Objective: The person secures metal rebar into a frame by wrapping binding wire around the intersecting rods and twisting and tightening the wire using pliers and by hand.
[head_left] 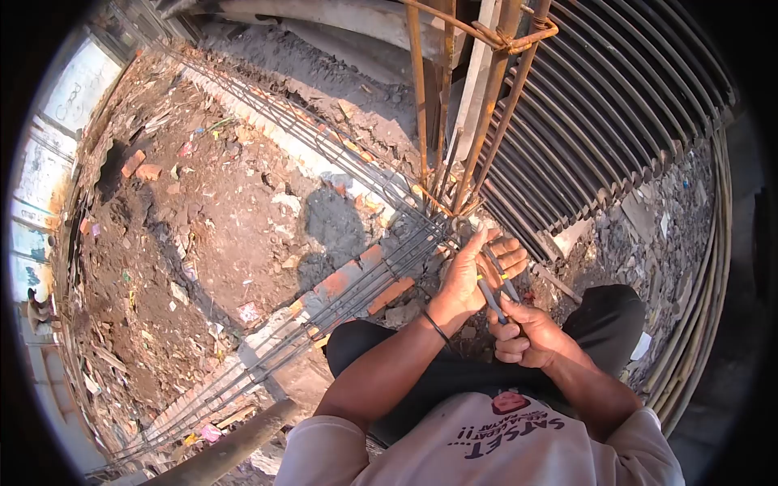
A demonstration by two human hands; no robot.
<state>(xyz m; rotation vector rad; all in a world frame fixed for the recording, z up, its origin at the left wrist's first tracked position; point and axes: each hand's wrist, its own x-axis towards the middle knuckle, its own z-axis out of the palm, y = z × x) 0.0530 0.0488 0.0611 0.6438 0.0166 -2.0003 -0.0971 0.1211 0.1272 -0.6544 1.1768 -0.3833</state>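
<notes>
My right hand (527, 334) is closed around the dark handles of a pair of pliers (491, 298), which have small yellow marks. The pliers point away from me, towards my left palm, and their jaws are hard to make out. Palm up with its fingers stretched out, my left hand (463, 282) lies beside the pliers; whether it touches them I cannot tell. Just beyond my left fingertips, upright rusty rebar rods (478, 121) meet the long horizontal rebar cage (381, 263) at a corner.
Bricks and mortar (334, 283) run under the rebar cage. To the left spreads rubble-strewn soil (227, 219). A stack of ribbed dark slats (600, 105) stands at the upper right, with long thin poles (703, 300) at the right edge. A person (39, 312) is at the far left.
</notes>
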